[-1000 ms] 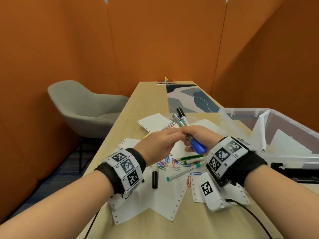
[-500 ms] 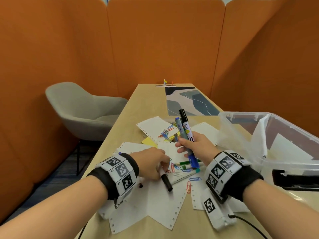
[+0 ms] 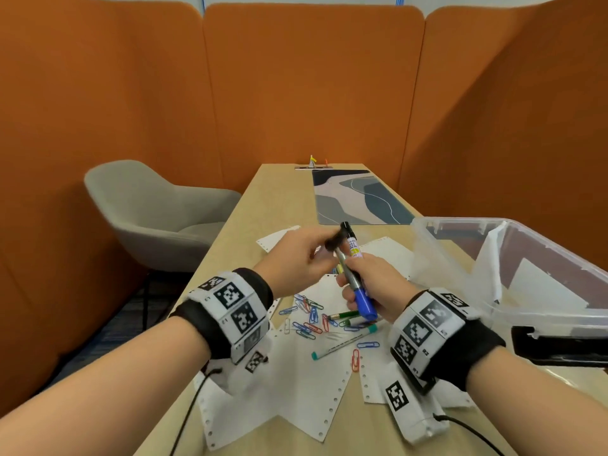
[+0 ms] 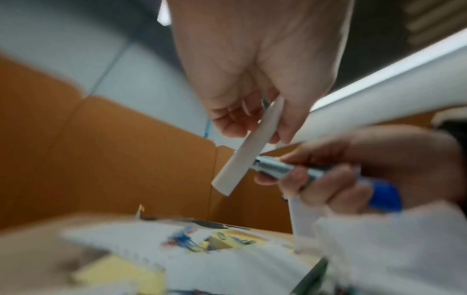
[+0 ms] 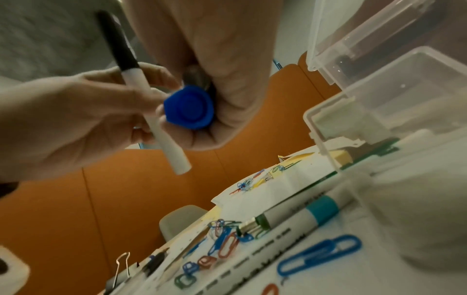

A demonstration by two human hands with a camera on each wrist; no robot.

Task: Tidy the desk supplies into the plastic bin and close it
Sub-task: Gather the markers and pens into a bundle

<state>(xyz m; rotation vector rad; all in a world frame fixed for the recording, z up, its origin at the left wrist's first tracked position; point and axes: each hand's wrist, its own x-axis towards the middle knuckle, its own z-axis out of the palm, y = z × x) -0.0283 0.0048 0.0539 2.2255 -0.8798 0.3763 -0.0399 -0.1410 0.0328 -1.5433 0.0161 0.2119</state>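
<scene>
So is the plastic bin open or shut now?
Open: the plastic bin has no lid on top, and white paper stands inside it.

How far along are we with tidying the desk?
Early. Some paper sits in the open bin. In hand: right hand grips markers; left hand brings a black-capped pen. Left: paper clips, pens, sheets, closing the bin.

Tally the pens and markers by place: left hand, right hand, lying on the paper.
Left hand: 1, black-capped pen
Right hand: 2, blue-capped marker, black-capped marker
Paper: 2, green pen, teal-capped pen
Total: 5
</scene>
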